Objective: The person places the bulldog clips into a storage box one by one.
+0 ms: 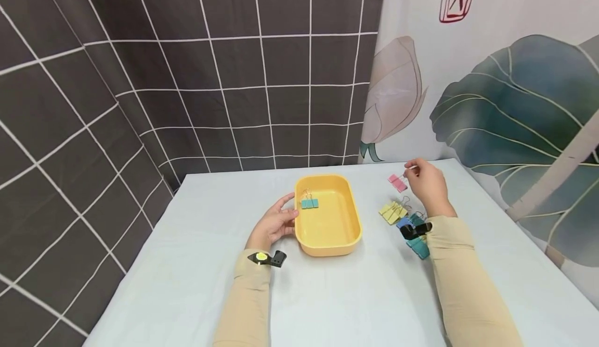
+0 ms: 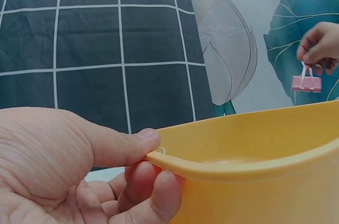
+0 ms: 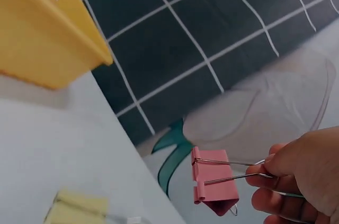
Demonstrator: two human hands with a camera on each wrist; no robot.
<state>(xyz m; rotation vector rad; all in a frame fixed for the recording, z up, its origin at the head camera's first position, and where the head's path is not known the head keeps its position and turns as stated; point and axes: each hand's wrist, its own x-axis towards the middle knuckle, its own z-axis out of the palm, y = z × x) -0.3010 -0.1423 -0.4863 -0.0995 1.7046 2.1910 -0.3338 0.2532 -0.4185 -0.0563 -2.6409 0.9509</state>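
Observation:
My right hand [image 1: 427, 184] pinches a pink binder clip [image 3: 214, 179] by its wire handles. In the left wrist view the pink clip hangs from the fingertips, raised beside the yellow bin [image 1: 327, 251]. My left hand [image 2: 106, 166] grips the bin's left rim, thumb on top and fingers curled beneath the edge. Inside the bin lies one teal binder clip [image 1: 309, 203], near the left wall. Below the right hand is a loose pile with a yellow binder clip [image 1: 393, 212], a blue one [image 1: 403, 223] and a teal one [image 1: 418, 248], partly hidden by the wrist camera.
A white-covered table [image 1: 187, 284] carries the bin and the clips. Behind it hangs a dark grid-patterned curtain [image 1: 234, 102], with a leaf-and-flower printed curtain [image 1: 505, 118] at the right. Small cameras are strapped to both sleeves.

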